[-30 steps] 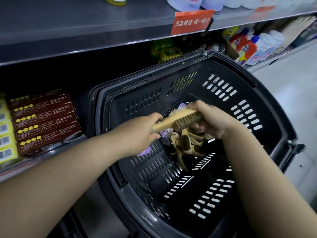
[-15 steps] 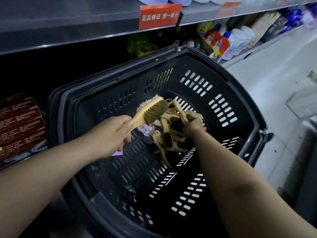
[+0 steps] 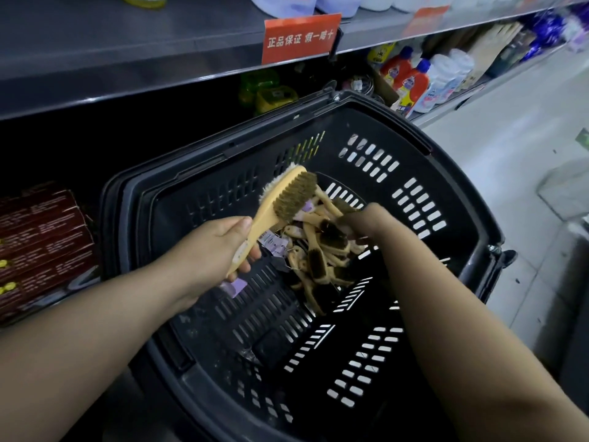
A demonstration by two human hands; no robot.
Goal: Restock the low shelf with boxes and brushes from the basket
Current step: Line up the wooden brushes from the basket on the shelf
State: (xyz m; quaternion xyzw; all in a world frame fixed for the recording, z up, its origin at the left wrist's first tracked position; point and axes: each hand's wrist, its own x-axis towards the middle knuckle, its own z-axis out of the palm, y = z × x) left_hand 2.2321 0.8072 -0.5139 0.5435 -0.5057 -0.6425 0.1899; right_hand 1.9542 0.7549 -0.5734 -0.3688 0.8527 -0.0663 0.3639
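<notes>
My left hand grips the handle of a pale wooden brush, held tilted with its brown bristle head up over the black basket. Several more wooden brushes with purple tags lie heaped in the basket's middle. My right hand is down on top of that heap, fingers curled around a brush there; its fingertips are hidden. Dark red boxes are stacked on the low shelf at the left.
A grey metal shelf with an orange price sign hangs over the low shelf. Green packs and red and white bottles stand behind the basket. Pale floor lies to the right.
My right hand let go of the brush head and went down into the heap of brushes. My left hand kept the brush by its handle and tilted it upward.
</notes>
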